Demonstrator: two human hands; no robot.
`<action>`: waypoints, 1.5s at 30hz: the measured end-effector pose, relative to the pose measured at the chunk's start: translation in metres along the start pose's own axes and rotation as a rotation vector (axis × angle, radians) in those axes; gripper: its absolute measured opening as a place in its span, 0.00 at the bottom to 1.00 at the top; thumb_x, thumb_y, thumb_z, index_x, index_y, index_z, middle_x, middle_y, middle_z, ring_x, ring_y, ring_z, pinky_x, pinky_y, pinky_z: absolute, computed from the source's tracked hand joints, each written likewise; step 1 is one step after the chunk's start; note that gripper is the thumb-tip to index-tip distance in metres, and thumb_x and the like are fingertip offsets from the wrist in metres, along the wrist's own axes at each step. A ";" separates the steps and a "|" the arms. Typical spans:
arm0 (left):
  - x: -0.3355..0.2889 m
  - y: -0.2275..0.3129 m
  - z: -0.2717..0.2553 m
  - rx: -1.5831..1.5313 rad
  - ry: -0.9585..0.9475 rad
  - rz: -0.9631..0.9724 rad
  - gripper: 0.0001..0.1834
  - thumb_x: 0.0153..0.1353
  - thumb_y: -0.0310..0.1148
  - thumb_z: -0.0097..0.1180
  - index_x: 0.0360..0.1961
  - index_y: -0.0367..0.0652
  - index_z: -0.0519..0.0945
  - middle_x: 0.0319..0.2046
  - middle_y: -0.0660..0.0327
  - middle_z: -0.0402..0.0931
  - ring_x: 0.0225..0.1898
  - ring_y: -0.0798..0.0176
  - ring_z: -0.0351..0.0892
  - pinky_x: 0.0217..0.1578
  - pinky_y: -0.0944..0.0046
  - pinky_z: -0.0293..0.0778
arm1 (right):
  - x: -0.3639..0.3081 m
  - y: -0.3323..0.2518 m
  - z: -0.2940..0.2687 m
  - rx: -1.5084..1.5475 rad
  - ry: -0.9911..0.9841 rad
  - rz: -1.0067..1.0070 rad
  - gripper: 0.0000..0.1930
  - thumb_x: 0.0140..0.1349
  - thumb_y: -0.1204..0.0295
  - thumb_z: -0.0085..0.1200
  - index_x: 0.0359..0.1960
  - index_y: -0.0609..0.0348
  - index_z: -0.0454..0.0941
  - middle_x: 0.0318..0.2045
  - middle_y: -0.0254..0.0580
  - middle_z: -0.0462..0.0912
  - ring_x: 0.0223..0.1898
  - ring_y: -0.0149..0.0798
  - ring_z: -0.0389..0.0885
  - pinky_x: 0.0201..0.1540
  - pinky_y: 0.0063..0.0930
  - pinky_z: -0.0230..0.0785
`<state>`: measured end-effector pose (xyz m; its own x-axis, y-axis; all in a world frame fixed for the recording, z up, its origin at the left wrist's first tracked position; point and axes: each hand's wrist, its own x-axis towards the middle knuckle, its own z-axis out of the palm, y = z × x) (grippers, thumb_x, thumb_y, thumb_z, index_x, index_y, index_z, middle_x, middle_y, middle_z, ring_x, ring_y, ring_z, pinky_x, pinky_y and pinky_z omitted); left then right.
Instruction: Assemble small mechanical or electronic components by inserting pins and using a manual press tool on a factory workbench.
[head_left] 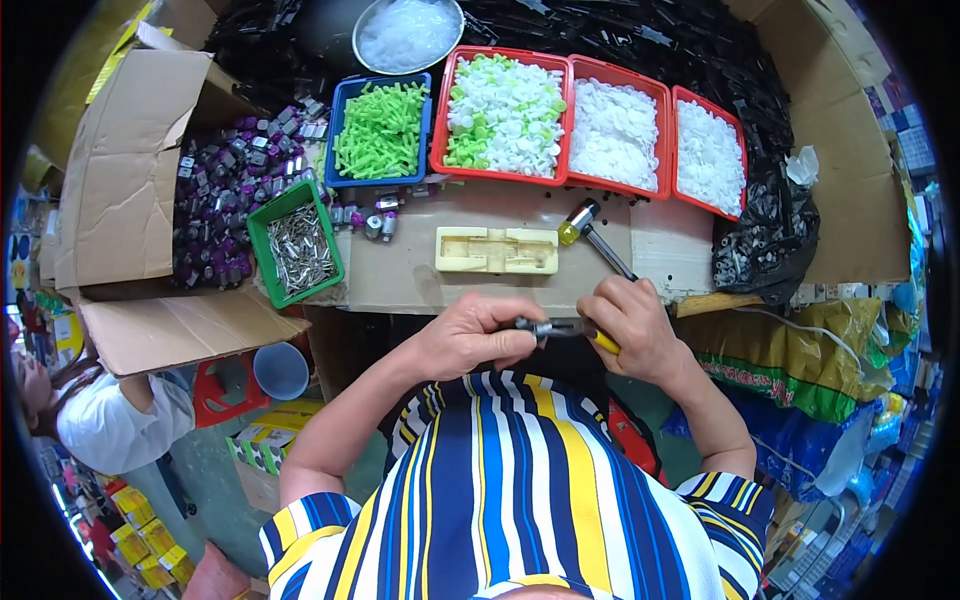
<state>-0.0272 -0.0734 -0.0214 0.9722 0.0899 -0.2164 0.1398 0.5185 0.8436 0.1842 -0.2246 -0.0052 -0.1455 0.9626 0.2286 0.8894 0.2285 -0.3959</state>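
Note:
In front of my chest, just past the table's front edge, both hands meet. My left hand (475, 338) pinches a small black and silver part (533, 326) between thumb and fingers. My right hand (635, 325) is closed round a yellow-handled tool (604, 342); its metal end meets the part, and its exact kind is hard to make out. Beyond them on the table lies a cream block with recesses (497, 268). A two-faced mallet (578, 222), with one yellow end and one black end, rests beside the block, its handle running toward my right hand.
A green tray of metal pins (336, 270) stands left, near purple and silver parts (225, 190) in a cardboard box (130, 160). Behind are a blue tray (333, 172) and red trays (572, 180) of small plastic pieces. Another person (125, 420) sits at far left.

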 end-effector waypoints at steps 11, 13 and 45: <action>-0.024 0.015 -0.020 0.110 -0.235 -0.132 0.14 0.66 0.37 0.58 0.43 0.36 0.81 0.24 0.67 0.75 0.23 0.74 0.72 0.26 0.72 0.68 | 0.013 -0.015 -0.003 0.011 0.021 -0.104 0.24 0.36 0.74 0.67 0.41 0.55 0.76 0.35 0.43 0.70 0.37 0.45 0.72 0.43 0.40 0.62; -0.046 0.012 -0.040 0.416 -0.119 -0.224 0.16 0.67 0.40 0.57 0.44 0.36 0.81 0.24 0.64 0.76 0.24 0.73 0.75 0.27 0.69 0.72 | 0.007 0.000 -0.001 -0.014 0.037 0.013 0.23 0.41 0.76 0.66 0.43 0.57 0.75 0.38 0.47 0.71 0.41 0.51 0.72 0.46 0.43 0.64; 0.135 0.227 -0.281 1.920 1.198 0.564 0.19 0.53 0.23 0.61 0.48 0.45 0.84 0.47 0.56 0.82 0.53 0.51 0.77 0.55 0.55 0.74 | -0.035 0.074 -0.004 -0.201 0.062 0.521 0.22 0.58 0.73 0.61 0.55 0.60 0.74 0.50 0.51 0.72 0.53 0.54 0.72 0.57 0.44 0.63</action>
<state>0.0827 0.2951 0.0031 0.5602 0.5322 0.6347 0.6422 -0.7630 0.0729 0.2566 -0.2417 -0.0388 0.3558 0.9290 0.1021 0.9027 -0.3133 -0.2950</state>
